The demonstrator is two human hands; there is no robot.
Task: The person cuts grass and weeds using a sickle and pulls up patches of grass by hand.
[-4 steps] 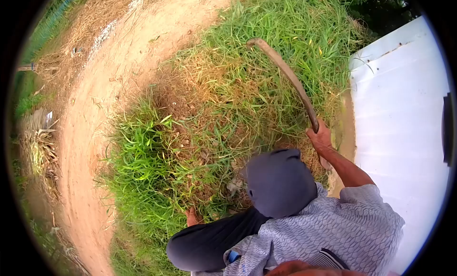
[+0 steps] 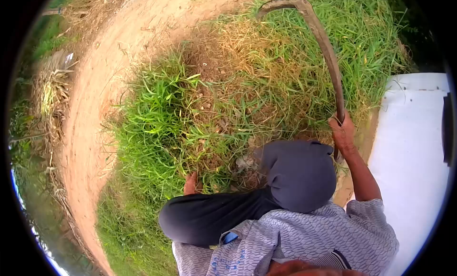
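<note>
My right hand (image 2: 342, 131) is closed around the lower end of a long, curved, brown sickle (image 2: 328, 52). Its hooked tip bends to the left over the grass near the top of the view. A short end of it shows below my fist. My left hand and arm do not show. In front of my squatting legs lies a patch of cut and flattened grass (image 2: 266, 93), and tall green grass (image 2: 152, 114) stands to its left. By my left leg, a small bare part, probably my foot (image 2: 191, 183), pokes out among the blades.
A dirt path (image 2: 90, 128) curves along the left. On the right stands a white panel (image 2: 409, 133) close to my right arm. My dark-trousered knees (image 2: 300, 176) take up the lower middle. Dry stalks (image 2: 50, 93) lie beyond the path.
The sickle and my right hand have shifted to the right in the view, the hooked tip higher up. The whole scene has also moved as my head turned. My right hand keeps its grip.
</note>
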